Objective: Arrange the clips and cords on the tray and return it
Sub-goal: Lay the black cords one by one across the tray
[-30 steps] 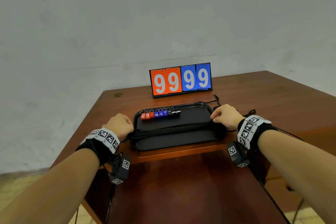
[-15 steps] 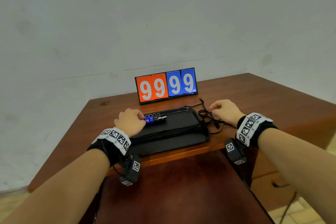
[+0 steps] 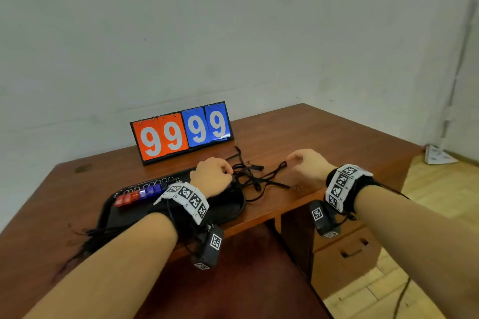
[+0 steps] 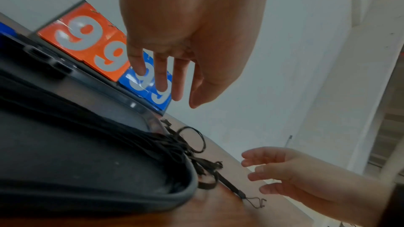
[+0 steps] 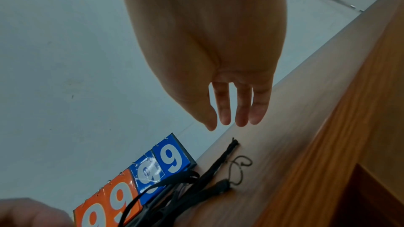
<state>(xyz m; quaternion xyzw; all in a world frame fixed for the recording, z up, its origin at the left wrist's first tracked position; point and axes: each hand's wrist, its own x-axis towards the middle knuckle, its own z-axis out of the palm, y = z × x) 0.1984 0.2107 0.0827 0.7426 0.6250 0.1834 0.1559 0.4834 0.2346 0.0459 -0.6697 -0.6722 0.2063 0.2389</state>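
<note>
A black tray (image 3: 129, 215) lies near the table's front edge. Red, blue and black clips (image 3: 140, 194) stand in a row along its far rim. A bundle of black cords (image 4: 131, 132) lies across the tray and spills off its right end into a tangle (image 3: 248, 176) on the table. My left hand (image 3: 215, 176) hovers over the tray's right end beside the tangle; the left wrist view shows the left hand (image 4: 170, 92) with fingers relaxed, holding nothing. My right hand (image 3: 303, 163) hangs just right of the cords, and the right wrist view shows it (image 5: 231, 122) straight-fingered and empty.
A flip scoreboard (image 3: 181, 132) reading 99 99 stands behind the tray. Loose cord ends (image 3: 85, 238) trail off the tray's left end. The desk has a drawer (image 3: 347, 251) under its right part, and a wall runs close behind.
Both hands have let go of the tray's ends. The left hand crossed over the clips to the tray's right end; the right hand moved right, past the cord tangle.
</note>
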